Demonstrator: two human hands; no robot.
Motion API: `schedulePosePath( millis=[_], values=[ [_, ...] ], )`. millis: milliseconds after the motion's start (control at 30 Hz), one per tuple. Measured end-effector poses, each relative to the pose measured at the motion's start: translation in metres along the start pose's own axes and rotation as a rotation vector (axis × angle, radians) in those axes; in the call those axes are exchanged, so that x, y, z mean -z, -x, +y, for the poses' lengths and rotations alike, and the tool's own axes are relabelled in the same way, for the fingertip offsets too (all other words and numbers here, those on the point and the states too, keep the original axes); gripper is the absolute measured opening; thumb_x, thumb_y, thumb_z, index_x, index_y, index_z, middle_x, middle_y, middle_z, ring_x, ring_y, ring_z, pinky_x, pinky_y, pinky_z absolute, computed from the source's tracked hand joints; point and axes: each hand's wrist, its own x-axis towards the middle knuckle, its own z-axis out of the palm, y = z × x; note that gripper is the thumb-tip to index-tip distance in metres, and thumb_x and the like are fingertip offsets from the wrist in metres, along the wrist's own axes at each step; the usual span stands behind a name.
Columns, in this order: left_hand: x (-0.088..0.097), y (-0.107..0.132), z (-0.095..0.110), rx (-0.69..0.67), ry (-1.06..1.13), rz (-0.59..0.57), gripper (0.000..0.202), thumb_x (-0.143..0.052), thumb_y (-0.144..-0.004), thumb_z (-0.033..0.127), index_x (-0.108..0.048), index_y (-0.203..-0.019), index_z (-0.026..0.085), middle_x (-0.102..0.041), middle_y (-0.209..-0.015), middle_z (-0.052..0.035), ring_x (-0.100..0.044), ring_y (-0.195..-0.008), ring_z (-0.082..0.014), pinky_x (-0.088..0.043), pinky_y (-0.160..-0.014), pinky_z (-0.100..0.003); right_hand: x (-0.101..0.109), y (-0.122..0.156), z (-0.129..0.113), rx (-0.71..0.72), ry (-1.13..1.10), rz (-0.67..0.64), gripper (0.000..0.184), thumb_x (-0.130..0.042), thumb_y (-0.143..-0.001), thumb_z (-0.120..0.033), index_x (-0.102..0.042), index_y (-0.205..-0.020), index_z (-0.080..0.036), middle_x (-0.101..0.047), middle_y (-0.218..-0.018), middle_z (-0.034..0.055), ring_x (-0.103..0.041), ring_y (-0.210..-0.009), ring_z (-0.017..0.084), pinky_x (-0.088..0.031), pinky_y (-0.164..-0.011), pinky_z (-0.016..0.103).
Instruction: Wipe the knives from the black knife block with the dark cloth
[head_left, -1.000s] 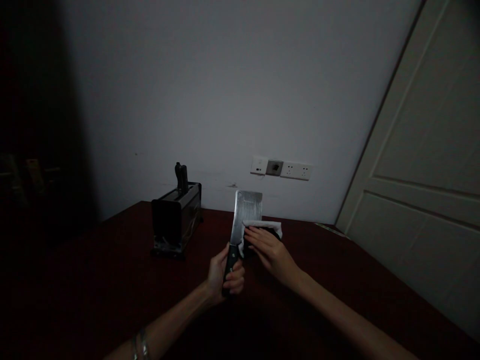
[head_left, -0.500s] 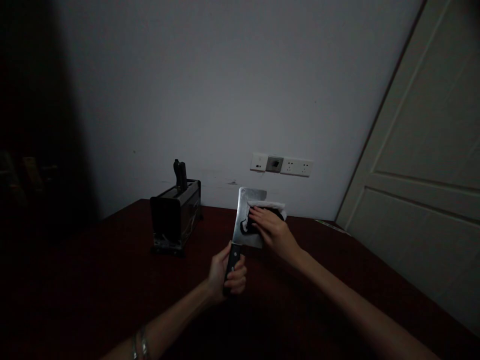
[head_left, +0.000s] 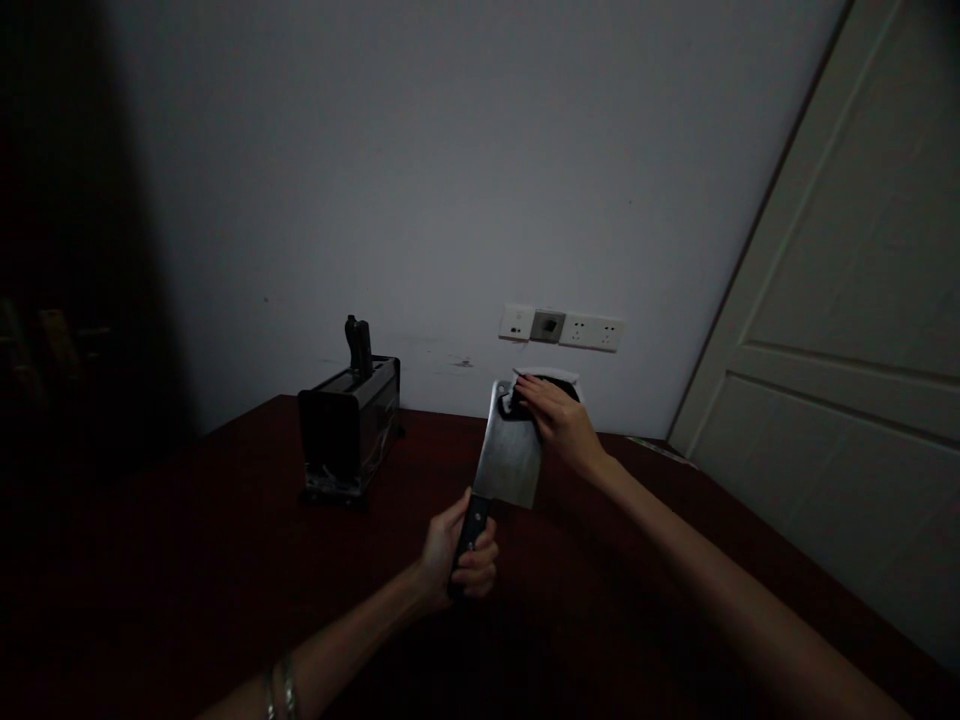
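Note:
My left hand [head_left: 459, 552] is wrapped round the black handle of a cleaver [head_left: 510, 460], whose broad metal blade points up and away from me, leaning a little to the right. Against the upper end of the blade, my right hand [head_left: 559, 415] presses a black and white cloth [head_left: 564, 382]. The fingers lie over the cloth, which covers the blade's top right corner. Most of the blade's face below it shows bare metal.
To the left on the dark red table [head_left: 427, 455] stands a knife block [head_left: 349, 425] with black handles [head_left: 358, 343] sticking up from it. Behind are a pale wall and a row of sockets [head_left: 561, 328]. A panelled door [head_left: 840, 350] rises at the right.
My right hand has slid the cloth up the blade, from its middle to its upper end. The cleaver has tilted slightly more to the right, still in my left hand.

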Motion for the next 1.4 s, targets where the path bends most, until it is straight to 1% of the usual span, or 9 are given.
schedulePosePath(
  millis=[300, 433, 633, 733, 900, 967, 1100, 1267, 1400],
  values=[
    [0.002, 0.000, 0.008, -0.114, 0.040, 0.027, 0.055, -0.022, -0.086, 0.055, -0.045, -0.056, 0.014, -0.024, -0.037, 0.0070, -0.013, -0.027, -0.0042, -0.022, -0.030, -0.017, -0.021, 0.044, -0.072, 0.111, -0.181, -0.198, 0.042, -0.039, -0.085, -0.007, -0.047, -0.124, -0.019, -0.053, -0.126, 0.0082, -0.041, -0.123, 0.017, -0.038, -0.100, 0.042],
    [0.002, 0.000, 0.007, -0.083, 0.018, 0.018, 0.058, -0.019, -0.085, 0.057, -0.045, -0.055, 0.015, -0.025, -0.037, 0.0061, -0.015, -0.026, -0.0047, -0.023, -0.030, -0.018, -0.018, 0.026, -0.057, 0.105, -0.185, -0.167, 0.042, -0.040, -0.084, -0.007, -0.048, -0.123, -0.021, -0.054, -0.125, 0.0079, -0.041, -0.122, 0.017, -0.038, -0.100, 0.043],
    [0.003, -0.001, 0.000, -0.046, 0.004, 0.007, 0.059, -0.018, -0.086, 0.058, -0.044, -0.055, 0.015, -0.026, -0.036, 0.0062, -0.015, -0.026, -0.0044, -0.023, -0.030, -0.017, -0.020, -0.012, -0.017, -0.048, -0.076, 0.036, 0.032, -0.047, -0.083, -0.013, -0.060, -0.112, -0.020, -0.061, -0.116, 0.0093, -0.050, -0.115, 0.020, -0.039, -0.099, 0.043],
    [0.005, -0.001, 0.001, -0.056, 0.009, 0.007, 0.058, -0.020, -0.085, 0.058, -0.044, -0.055, 0.015, -0.026, -0.036, 0.0065, -0.014, -0.026, -0.0043, -0.022, -0.030, -0.017, -0.026, -0.007, -0.028, -0.041, -0.081, 0.028, 0.032, -0.046, -0.083, -0.012, -0.059, -0.112, -0.018, -0.060, -0.117, 0.0098, -0.048, -0.116, 0.020, -0.039, -0.099, 0.042],
    [0.008, 0.000, 0.007, -0.123, 0.014, 0.061, 0.048, -0.030, -0.084, 0.051, -0.044, -0.056, 0.015, -0.024, -0.038, 0.0073, -0.013, -0.027, -0.0039, -0.023, -0.030, -0.017, -0.038, 0.025, -0.072, 0.048, -0.185, -0.120, 0.038, -0.042, -0.083, -0.008, -0.054, -0.118, -0.018, -0.057, -0.121, 0.0091, -0.047, -0.118, 0.017, -0.039, -0.100, 0.039],
    [0.008, 0.001, 0.009, -0.149, 0.003, 0.084, 0.044, -0.033, -0.084, 0.048, -0.044, -0.057, 0.015, -0.024, -0.038, 0.0076, -0.012, -0.028, -0.0038, -0.023, -0.031, -0.017, -0.040, 0.032, -0.080, 0.076, -0.216, -0.156, 0.041, -0.042, -0.083, -0.007, -0.051, -0.121, -0.020, -0.057, -0.121, 0.0083, -0.047, -0.118, 0.017, -0.040, -0.099, 0.040],
    [0.007, 0.000, 0.007, -0.111, -0.038, 0.067, 0.052, -0.027, -0.084, 0.055, -0.043, -0.056, 0.015, -0.025, -0.037, 0.0072, -0.013, -0.026, -0.0041, -0.021, -0.030, -0.017, -0.034, 0.022, -0.067, 0.082, -0.198, -0.125, 0.045, -0.040, -0.082, -0.005, -0.049, -0.123, -0.022, -0.055, -0.123, 0.0075, -0.045, -0.119, 0.017, -0.039, -0.099, 0.042],
    [0.007, -0.003, 0.000, -0.025, -0.058, 0.028, 0.059, -0.022, -0.084, 0.060, -0.046, -0.055, 0.015, -0.028, -0.036, 0.0058, -0.017, -0.025, -0.0048, -0.024, -0.029, -0.018, -0.019, -0.012, -0.030, -0.013, -0.119, 0.037, 0.036, -0.043, -0.084, -0.011, -0.056, -0.116, -0.022, -0.059, -0.119, 0.0073, -0.047, -0.118, 0.018, -0.037, -0.101, 0.041],
    [0.007, -0.003, -0.004, 0.003, -0.065, 0.028, 0.060, -0.022, -0.084, 0.060, -0.048, -0.056, 0.014, -0.029, -0.036, 0.0056, -0.018, -0.025, -0.0048, -0.024, -0.029, -0.017, -0.015, -0.013, -0.022, -0.087, -0.114, 0.144, 0.032, -0.045, -0.085, -0.015, -0.059, -0.113, -0.022, -0.060, -0.118, 0.0071, -0.049, -0.116, 0.018, -0.039, -0.100, 0.041]
  ],
)
